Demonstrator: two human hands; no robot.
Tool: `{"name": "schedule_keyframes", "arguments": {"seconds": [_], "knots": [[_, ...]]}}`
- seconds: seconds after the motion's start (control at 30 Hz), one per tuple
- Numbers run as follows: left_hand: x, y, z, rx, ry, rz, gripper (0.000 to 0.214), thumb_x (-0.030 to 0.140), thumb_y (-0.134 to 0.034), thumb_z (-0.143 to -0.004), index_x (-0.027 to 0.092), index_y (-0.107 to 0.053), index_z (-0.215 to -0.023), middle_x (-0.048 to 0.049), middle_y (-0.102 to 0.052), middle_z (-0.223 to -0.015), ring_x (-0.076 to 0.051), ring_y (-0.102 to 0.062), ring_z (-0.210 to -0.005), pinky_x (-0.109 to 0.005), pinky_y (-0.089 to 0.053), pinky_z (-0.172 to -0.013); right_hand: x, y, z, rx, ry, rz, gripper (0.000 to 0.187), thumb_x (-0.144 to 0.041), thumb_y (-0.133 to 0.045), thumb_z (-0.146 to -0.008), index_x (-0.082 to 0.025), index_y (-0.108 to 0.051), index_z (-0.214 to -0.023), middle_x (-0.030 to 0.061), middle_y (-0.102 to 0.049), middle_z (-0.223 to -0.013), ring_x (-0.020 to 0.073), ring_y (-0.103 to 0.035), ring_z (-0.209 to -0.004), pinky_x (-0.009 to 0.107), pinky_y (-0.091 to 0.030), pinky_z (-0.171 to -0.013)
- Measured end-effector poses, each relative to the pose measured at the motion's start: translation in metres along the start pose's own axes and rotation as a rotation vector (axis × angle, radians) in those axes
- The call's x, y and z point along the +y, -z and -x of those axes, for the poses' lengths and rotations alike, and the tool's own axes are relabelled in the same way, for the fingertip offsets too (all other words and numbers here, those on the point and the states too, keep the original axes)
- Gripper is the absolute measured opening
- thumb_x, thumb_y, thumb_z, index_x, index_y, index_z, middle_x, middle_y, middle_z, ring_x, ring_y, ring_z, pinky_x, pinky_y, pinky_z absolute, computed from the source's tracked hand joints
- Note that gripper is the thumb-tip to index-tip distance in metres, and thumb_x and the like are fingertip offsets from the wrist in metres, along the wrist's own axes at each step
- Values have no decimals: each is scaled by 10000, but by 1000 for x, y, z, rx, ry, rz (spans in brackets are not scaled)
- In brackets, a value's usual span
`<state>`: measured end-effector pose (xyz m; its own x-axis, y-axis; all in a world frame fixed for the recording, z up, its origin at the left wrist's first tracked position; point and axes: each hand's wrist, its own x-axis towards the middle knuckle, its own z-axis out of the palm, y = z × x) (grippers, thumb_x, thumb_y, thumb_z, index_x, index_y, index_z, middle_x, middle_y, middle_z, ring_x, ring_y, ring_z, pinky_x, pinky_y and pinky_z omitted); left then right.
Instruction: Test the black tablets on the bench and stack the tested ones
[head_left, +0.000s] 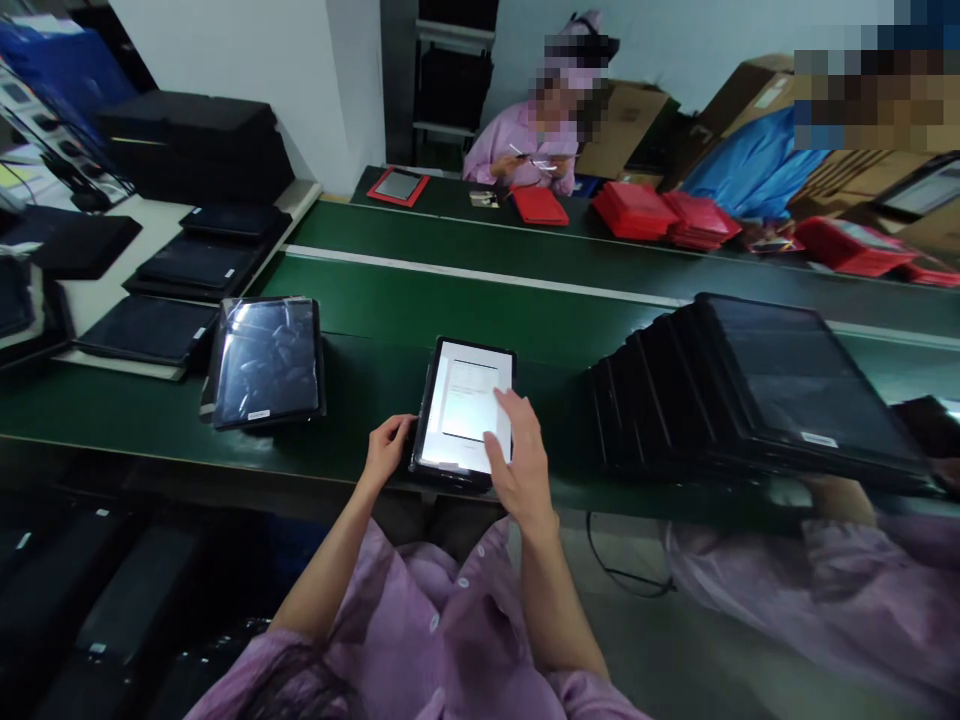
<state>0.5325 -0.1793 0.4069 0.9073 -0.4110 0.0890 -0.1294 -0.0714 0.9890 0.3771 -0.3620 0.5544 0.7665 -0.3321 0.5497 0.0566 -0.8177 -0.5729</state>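
A black-framed tablet [469, 400] with a lit white screen lies on the green bench in front of me. Its screen shows a pale page with dark lines at top and bottom. At the tablet's lower left edge, my left hand [387, 450] has its fingers curled against the side, gripping it. My right hand [523, 460] hovers over or touches the screen's right side, thumb and fingers apart; contact is not certain. To the left sits a small pile of dark tablets [266, 360], the top one covered in glossy film with a white label.
A tall leaning stack of dark tablets [787, 370] stands at right, beside a co-worker's sleeve [840, 560]. Across the green bench [390, 285] another person [536, 140] handles something thin near red pouches [634, 210]. Black trays [191, 150] are at the left.
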Motion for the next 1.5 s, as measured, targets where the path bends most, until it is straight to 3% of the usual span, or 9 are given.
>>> {"name": "schedule_keyframes", "arguments": {"seconds": [0.13, 0.3, 0.6, 0.8, 1.13, 1.23, 1.37, 1.5], "knots": [[0, 0, 0, 2, 3, 2, 414, 538, -619, -1006, 200, -848, -1072, -95, -820, -1115, -265, -744, -1089, -349, -551, -976, 14, -8, 7, 206, -251, -119, 481, -418, -476, -1112, -276, -483, -1572, 115, -558, -1586, 295, -531, -1487, 603, -430, -1257], [-1, -1, 0, -1, 1, -5, 419, 540, -611, -1007, 199, -847, -1073, -96, -818, -1121, -261, -744, -1086, -344, -552, -971, 20, -17, 10, 287, -270, -174, 414, -417, -495, -1106, -261, -577, -1480, 121, -604, -1531, 290, -547, -1475, 585, -430, -1253], [-3, 0, -2, -13, 5, 14, 451, 573, -613, -994, 195, -849, -1061, -95, -819, -1108, -259, -739, -1077, -342, -548, -968, 22, -15, 12, 273, -222, -89, 362, -393, -442, -1117, -238, -658, -1363, 142, -701, -1392, 289, -641, -1367, 540, -527, -1156], [-2, 1, -3, -15, 9, 25, 456, 583, -621, -985, 195, -847, -1062, -93, -821, -1099, -258, -742, -1062, -348, -547, -966, 27, -8, -1, 244, -219, -98, 386, -416, -449, -1117, -215, -632, -1392, 129, -770, -1271, 271, -729, -1203, 478, -573, -1076], [0, 0, -2, -11, 8, 36, 476, 607, -630, -970, 191, -847, -1051, -101, -823, -1111, -271, -741, -1092, -360, -542, -980, 34, 7, -29, 56, -80, 24, 379, -420, -416, -1135, -247, -691, -1331, 84, -780, -1285, 264, -646, -1349, 498, -512, -1161], [0, -1, -7, -5, 92, 101, 518, 652, -671, -921, 180, -853, -1033, -120, -826, -1117, -296, -742, -1117, -378, -555, -968, 32, 3, -31, 32, -48, 35, 382, -407, -408, -1138, -250, -680, -1356, 80, -774, -1306, 263, -628, -1378, 501, -505, -1169], [21, -4, -23, 53, 270, 326, 597, 689, -677, -897, 161, -838, -1123, -166, -783, -1287, -332, -710, -1242, -392, -569, -959, 35, 1, -35, -46, 37, 80, 407, -376, -361, -1147, -257, -722, -1294, 74, -782, -1281, 264, -591, -1433, 532, -471, -1200], [60, -10, -42, -10, 238, 399, 556, 618, -722, -901, 177, -817, -1225, -151, -741, -1386, -334, -658, -1336, -413, -551, -1044, 41, 5, -34, -6, 47, 163, 425, -353, -350, -1147, -245, -753, -1230, 76, -804, -1219, 273, -606, -1422, 575, -423, -1229]]}}
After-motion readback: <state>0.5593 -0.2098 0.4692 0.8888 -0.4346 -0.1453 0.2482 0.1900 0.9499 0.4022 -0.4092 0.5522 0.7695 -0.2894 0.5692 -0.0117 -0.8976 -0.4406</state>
